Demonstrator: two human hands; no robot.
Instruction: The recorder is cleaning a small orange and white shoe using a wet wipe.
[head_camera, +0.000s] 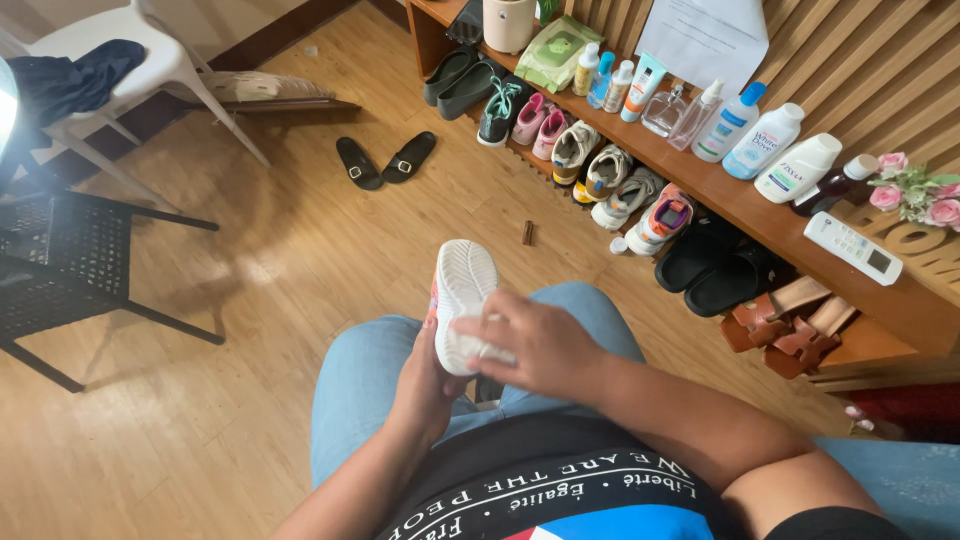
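Left hand (425, 375) gripping white shoe (462, 300), right hand (535, 345) fingers (478, 325) on sole

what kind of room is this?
Likely a home entryway or bedroom: low wooden shoe shelf lined with sneakers and sandals, toiletry bottles on top, white plastic chair on wood-plank floor.

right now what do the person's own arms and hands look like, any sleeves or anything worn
Both forearms are bare, and the left hand and right hand wear no gloves; no rings, watch or bracelets show. No sleeve reaches the forearms. A dark edge at the right upper arm may be a short sleeve of the black printed T-shirt. Light blue jeans cover the legs.
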